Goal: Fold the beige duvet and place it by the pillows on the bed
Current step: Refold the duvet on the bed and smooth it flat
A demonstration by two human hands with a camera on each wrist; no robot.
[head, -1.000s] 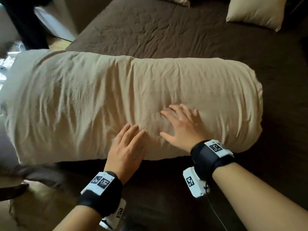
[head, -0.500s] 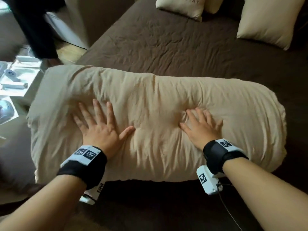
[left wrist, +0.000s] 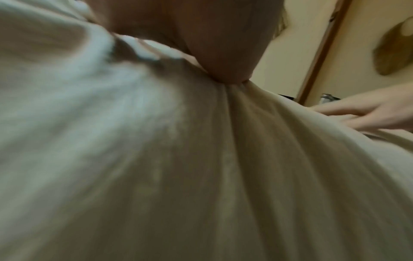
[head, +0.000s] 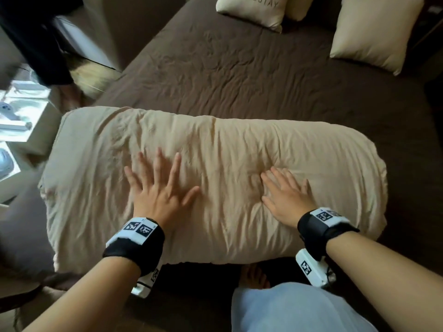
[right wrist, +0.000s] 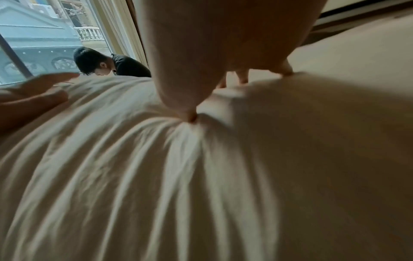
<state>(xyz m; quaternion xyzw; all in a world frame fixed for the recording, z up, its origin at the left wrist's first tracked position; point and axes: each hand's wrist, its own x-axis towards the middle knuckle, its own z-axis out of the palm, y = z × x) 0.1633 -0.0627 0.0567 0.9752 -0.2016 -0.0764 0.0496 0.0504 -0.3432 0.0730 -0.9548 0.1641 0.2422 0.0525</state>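
Observation:
The beige duvet (head: 227,152) lies folded into a thick oblong bundle across the near part of the brown bed (head: 239,75). My left hand (head: 159,188) rests flat on its left half with fingers spread. My right hand (head: 286,195) presses flat on its right half and dents the fabric. Neither hand grips anything. Beige pillows (head: 374,32) lie at the head of the bed, far right, with a printed one (head: 251,10) at top centre. Both wrist views are filled by duvet fabric (left wrist: 201,176) (right wrist: 201,176) under each palm.
Another person in dark clothes (head: 36,41) stands by the bed's left side, seen bent over near the window in the right wrist view (right wrist: 111,65). A low table with white items (head: 16,116) stands at left. My knee in light trousers (head: 299,307) is at the bed's near edge.
My left hand moved from the duvet's near edge up onto its left half, then slid right. The view tipped up, showing more pillows. My right hand stayed pressing on the right half.

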